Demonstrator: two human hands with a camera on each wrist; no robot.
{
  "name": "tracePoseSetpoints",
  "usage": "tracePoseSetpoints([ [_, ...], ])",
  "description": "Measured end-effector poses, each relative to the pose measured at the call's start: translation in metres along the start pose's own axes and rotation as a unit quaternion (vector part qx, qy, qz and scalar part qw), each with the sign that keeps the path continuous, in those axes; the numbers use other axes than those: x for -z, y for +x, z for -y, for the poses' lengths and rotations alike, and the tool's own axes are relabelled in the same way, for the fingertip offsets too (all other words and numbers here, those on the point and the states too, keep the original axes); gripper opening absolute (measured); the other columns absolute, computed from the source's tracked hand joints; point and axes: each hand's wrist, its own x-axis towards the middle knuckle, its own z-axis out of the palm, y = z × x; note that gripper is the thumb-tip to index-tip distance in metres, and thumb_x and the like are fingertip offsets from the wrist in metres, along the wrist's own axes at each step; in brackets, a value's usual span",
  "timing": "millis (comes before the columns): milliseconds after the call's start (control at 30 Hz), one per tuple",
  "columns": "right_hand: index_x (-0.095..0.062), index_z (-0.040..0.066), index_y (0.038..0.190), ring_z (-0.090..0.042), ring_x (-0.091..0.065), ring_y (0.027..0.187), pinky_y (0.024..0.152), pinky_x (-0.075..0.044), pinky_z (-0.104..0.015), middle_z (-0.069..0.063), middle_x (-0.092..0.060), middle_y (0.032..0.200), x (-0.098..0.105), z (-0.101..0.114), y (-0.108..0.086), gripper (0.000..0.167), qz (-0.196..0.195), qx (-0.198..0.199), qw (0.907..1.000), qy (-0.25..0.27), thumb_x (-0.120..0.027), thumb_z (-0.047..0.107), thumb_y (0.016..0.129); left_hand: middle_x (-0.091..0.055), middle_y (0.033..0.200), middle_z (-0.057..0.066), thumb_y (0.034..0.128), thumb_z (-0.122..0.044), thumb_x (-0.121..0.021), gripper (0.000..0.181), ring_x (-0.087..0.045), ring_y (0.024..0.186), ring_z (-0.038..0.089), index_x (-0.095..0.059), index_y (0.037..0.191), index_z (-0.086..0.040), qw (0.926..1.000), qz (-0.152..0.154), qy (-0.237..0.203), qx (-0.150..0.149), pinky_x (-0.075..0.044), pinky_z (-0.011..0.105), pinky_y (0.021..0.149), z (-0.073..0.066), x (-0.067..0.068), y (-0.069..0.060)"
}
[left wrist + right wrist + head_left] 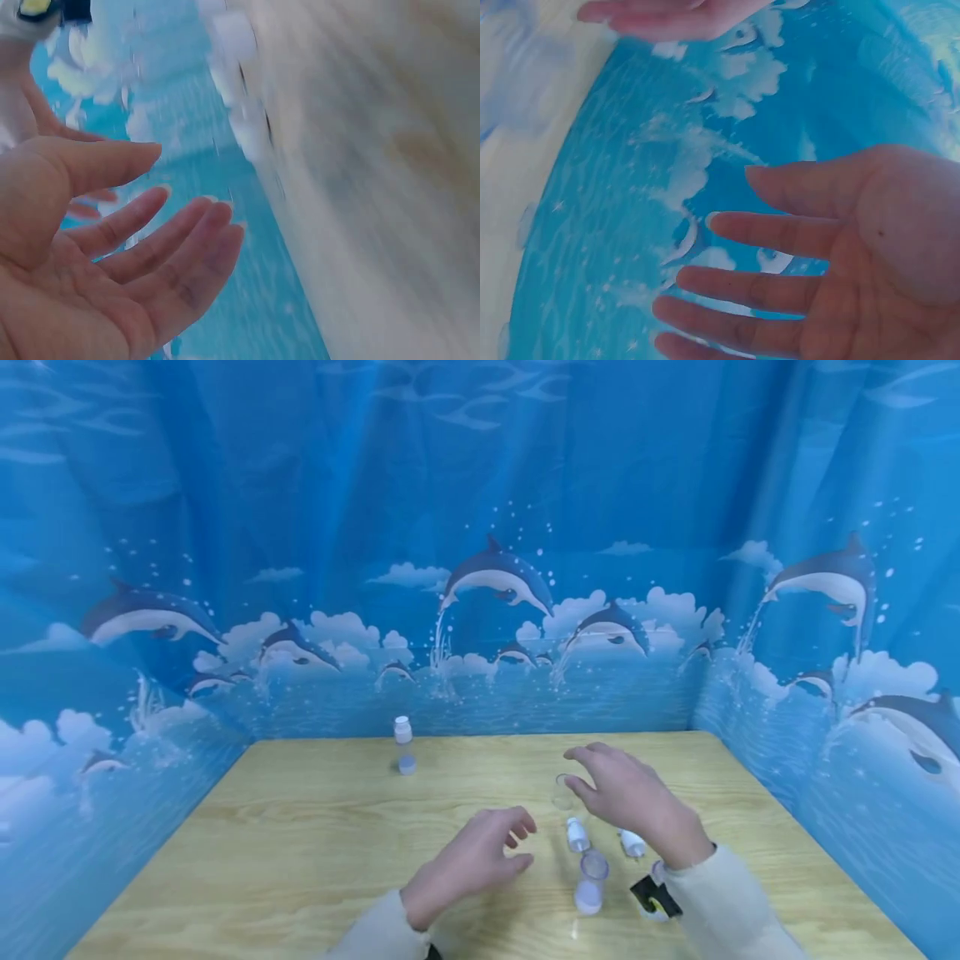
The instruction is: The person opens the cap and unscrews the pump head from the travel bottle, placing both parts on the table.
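My left hand point(474, 860) hovers over the table left of the containers, its fingers relaxed and holding nothing. Its palm and spread fingers point(176, 259) show in the left wrist view. Further right and back, my right hand point(628, 793) is raised, fingers extended and nothing held. A clear round piece point(563, 792) lies by its thumb. Below are a white-capped piece point(577, 835), another white piece point(632, 843) under the right wrist, and a clear cup-like container point(590, 882) with whitish contents. Part of another object is hidden by the right sleeve.
A clear bottle with a white cap point(404, 746) stands at the back of the wooden table point(300, 843), left of centre. A blue curtain point(480, 468) printed with dolphins hangs behind and along both sides.
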Motion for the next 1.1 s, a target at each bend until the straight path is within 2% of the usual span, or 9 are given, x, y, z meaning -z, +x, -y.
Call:
tracePoseSetpoints([
  [67, -0.065, 0.006, 0.133, -0.037, -0.067, 0.120, 0.099, -0.055, -0.057, -0.017, -0.069, 0.134, 0.001, 0.007, -0.001, 0.036, -0.014, 0.017, 0.9997, 0.013, -0.066, 0.023, 0.101, -0.074, 0.115, 0.013, 0.0896, -0.011, -0.077, 0.028, -0.073, 0.095, 0.021, -0.068, 0.116, -0.009, 0.9998, -0.008, -0.010, 0.017, -0.059, 0.026, 0.079, 0.008, 0.010, -0.002],
  [133, -0.067, 0.007, 0.130, -0.035, -0.069, 0.117, 0.098, -0.056, -0.054, -0.014, -0.071, 0.130, 0.001, 0.014, -0.002, 0.034, -0.011, 0.037, 0.9987, 0.032, -0.067, 0.021, 0.100, -0.074, 0.113, 0.014, 0.0901, -0.010, -0.077, 0.027, -0.073, 0.094, 0.023, -0.069, 0.115, -0.009, 0.9994, -0.016, -0.013, 0.027, -0.060, 0.030, 0.079, 0.017, 0.020, -0.004],
  [200, -0.068, 0.007, 0.129, -0.032, -0.070, 0.113, 0.097, -0.057, -0.053, -0.012, -0.072, 0.127, -0.001, 0.022, -0.002, 0.032, 0.008, 0.054, 0.9968, 0.059, -0.068, 0.019, 0.099, -0.074, 0.114, 0.015, 0.0902, -0.009, -0.076, 0.026, -0.072, 0.096, 0.025, -0.069, 0.115, -0.008, 0.9991, -0.018, -0.013, 0.036, -0.061, 0.036, 0.081, 0.025, 0.030, -0.006],
  [367, -0.068, 0.008, 0.128, -0.031, -0.068, 0.117, 0.101, -0.055, -0.054, -0.010, -0.072, 0.128, -0.007, 0.037, 0.000, 0.032, 0.082, 0.077, 0.9876, 0.109, -0.068, 0.021, 0.099, -0.073, 0.117, 0.018, 0.0907, -0.009, -0.076, 0.027, -0.071, 0.103, 0.033, -0.070, 0.117, -0.003, 0.9986, -0.014, 0.001, 0.052, -0.060, 0.048, 0.088, 0.046, 0.051, -0.012],
  [467, -0.067, 0.008, 0.129, -0.031, -0.068, 0.118, 0.103, -0.053, -0.054, -0.010, -0.072, 0.128, -0.011, 0.046, 0.002, 0.032, 0.114, 0.089, 0.9832, 0.111, -0.067, 0.022, 0.100, -0.072, 0.118, 0.019, 0.0909, -0.011, -0.076, 0.029, -0.070, 0.106, 0.034, -0.070, 0.118, -0.003, 0.9966, -0.013, 0.016, 0.079, -0.058, 0.051, 0.091, 0.057, 0.061, -0.015],
  [667, -0.067, 0.010, 0.129, -0.027, -0.069, 0.114, 0.099, -0.056, -0.049, -0.006, -0.073, 0.125, -0.017, 0.060, 0.007, 0.035, 0.156, 0.097, 0.9782, 0.097, -0.069, 0.026, 0.099, -0.072, 0.121, 0.019, 0.0897, -0.012, -0.078, 0.031, -0.068, 0.113, 0.038, -0.071, 0.119, -0.003, 0.9915, -0.003, 0.039, 0.124, -0.056, 0.053, 0.096, 0.078, 0.077, -0.017],
  [1000, -0.066, 0.011, 0.133, -0.026, -0.069, 0.117, 0.101, -0.056, -0.047, -0.004, -0.072, 0.129, -0.023, 0.069, 0.012, 0.037, 0.184, 0.089, 0.9743, 0.095, -0.069, 0.027, 0.099, -0.073, 0.121, 0.016, 0.0919, -0.013, -0.075, 0.030, -0.068, 0.114, 0.033, -0.072, 0.120, -0.004, 0.9794, -0.005, 0.061, 0.192, -0.058, 0.050, 0.094, 0.107, 0.107, -0.008],
  [1100, -0.066, 0.012, 0.133, -0.025, -0.068, 0.118, 0.102, -0.055, -0.046, -0.003, -0.072, 0.130, -0.024, 0.071, 0.012, 0.037, 0.190, 0.088, 0.9732, 0.094, -0.069, 0.027, 0.099, -0.074, 0.119, 0.015, 0.0913, -0.013, -0.076, 0.031, -0.069, 0.111, 0.032, -0.071, 0.120, -0.003, 0.9767, -0.006, 0.070, 0.203, -0.058, 0.050, 0.093, 0.116, 0.116, -0.003],
])
